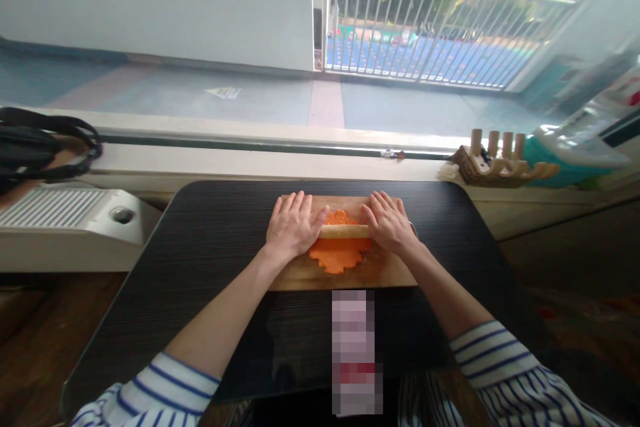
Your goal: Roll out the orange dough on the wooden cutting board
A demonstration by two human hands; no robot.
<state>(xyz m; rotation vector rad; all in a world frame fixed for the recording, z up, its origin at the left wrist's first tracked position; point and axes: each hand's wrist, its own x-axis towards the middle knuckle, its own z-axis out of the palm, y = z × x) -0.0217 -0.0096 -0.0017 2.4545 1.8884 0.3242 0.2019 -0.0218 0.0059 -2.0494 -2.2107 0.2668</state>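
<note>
A pale wooden rolling pin (344, 231) lies crosswise on a flattened orange sheet of dough or modelling clay (340, 257) with a ragged edge. Over the pin's left end, my left hand (295, 223) rests palm down, fingers stretched forward and thumb out towards the middle. My right hand (390, 220) lies the same way on the right end, its fingers extended too. Both palms hide the ends of the pin. Beneath everything is a wooden board (300, 277). A thin round rim shows just past my right hand; what it belongs to is hidden.
The board lies on a dark table (210, 240) with rounded corners. Behind it runs a window sill (250, 161), with a wooden holder with upright pegs (500, 160) and a turquoise container (550, 170) at right. A black bag (35, 147) and a white ridged unit (75, 227) are at left.
</note>
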